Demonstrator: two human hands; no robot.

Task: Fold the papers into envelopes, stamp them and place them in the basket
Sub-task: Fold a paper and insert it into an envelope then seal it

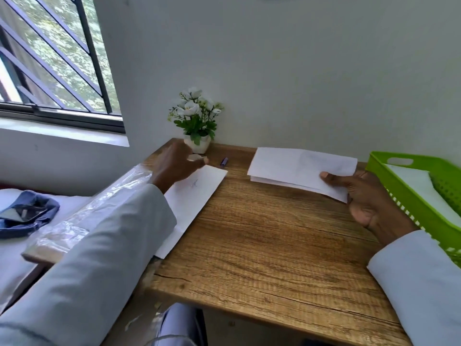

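My right hand (369,198) pinches a folded white paper envelope (299,168) by its near right corner, thumb on top, holding it just above the wooden table (262,233). Close to its right stands the green basket (389,191), with white paper inside. My left hand (174,166) hovers over the far end of a flat white sheet (194,198) at the table's left edge. Its fingers are drawn together and blurred, and something small and pale may sit at the fingertips. A small purple object (224,161) lies on the table beyond the sheet.
A white pot of artificial flowers (197,128) stands at the table's back edge against the wall. Crinkled clear plastic (82,216) lies along the left side under my sleeve. Blue cloth with a phone (25,213) rests on a white surface to the left.
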